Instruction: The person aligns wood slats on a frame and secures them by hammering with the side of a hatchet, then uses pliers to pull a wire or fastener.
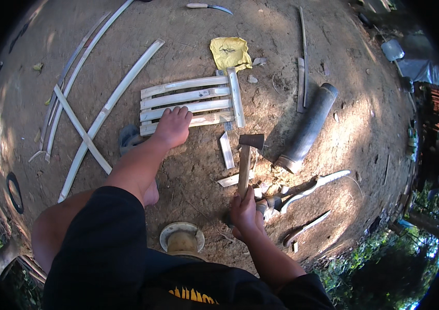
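While the right hand (245, 212) wraps its grip tight around the lower end of one wooden hammer (245, 163), the hammer stands nearly upright on the bare dirt ground (188, 170), head just right of a bamboo frame (191, 103). That frame has four flat slats crossed by one upright slat. One bare foot (172, 126) presses on its lower slat. The left hand is out of view. Two short offcuts (227, 151) lie beside the hammer, one thick bamboo tube (308, 129) further right, one yellow cloth (229, 52) above, and three knives (315, 187) lie scattered around.
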Motion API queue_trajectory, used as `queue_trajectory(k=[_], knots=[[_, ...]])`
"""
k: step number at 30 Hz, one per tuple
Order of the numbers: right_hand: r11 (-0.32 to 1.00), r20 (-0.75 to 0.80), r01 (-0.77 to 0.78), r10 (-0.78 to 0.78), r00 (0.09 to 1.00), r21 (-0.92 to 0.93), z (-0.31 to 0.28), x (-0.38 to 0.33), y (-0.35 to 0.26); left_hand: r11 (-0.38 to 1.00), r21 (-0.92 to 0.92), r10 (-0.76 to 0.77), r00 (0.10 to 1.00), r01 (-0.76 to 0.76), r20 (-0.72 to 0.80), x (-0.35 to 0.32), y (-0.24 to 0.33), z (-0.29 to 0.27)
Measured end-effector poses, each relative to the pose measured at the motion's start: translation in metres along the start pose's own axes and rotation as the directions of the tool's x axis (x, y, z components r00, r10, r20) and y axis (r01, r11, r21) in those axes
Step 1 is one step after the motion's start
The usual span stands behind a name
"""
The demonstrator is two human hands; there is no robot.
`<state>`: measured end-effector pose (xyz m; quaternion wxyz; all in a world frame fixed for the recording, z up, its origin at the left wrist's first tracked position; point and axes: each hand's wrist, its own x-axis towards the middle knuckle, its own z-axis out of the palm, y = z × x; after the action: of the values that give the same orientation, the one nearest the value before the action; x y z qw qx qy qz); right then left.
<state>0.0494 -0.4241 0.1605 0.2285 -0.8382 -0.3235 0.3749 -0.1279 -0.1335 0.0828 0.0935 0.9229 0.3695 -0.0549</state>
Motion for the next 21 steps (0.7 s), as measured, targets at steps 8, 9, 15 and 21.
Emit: queue_trajectory(k=[8, 9, 15, 21], knots=[[0.99, 0.021, 0.08, -0.078, 0.997, -0.113, -0.016, 0.015, -0.009, 0.996, 0.036, 0.084, 0.995, -0.082, -0.046, 0.007, -0.018, 0.005], [0.989, 0.034, 0.078, -0.074, 0.997, -0.125, -0.018, 0.018, -0.009, 0.997, 0.026, 0.072, 0.997, -0.071, -0.03, 0.008, -0.015, 0.007], [0.855, -0.215, 0.439, -0.499, 0.839, -0.276, -0.041, 0.035, -0.058, 0.985, -0.175, 0.019, 0.985, 0.011, 0.17, 0.015, -0.002, 0.008], [0.87, -0.249, 0.491, -0.466, 0.849, 0.042, -0.058, 0.046, -0.077, 0.982, -0.186, 0.002, 0.972, 0.043, 0.236, 0.02, 0.001, 0.0]])
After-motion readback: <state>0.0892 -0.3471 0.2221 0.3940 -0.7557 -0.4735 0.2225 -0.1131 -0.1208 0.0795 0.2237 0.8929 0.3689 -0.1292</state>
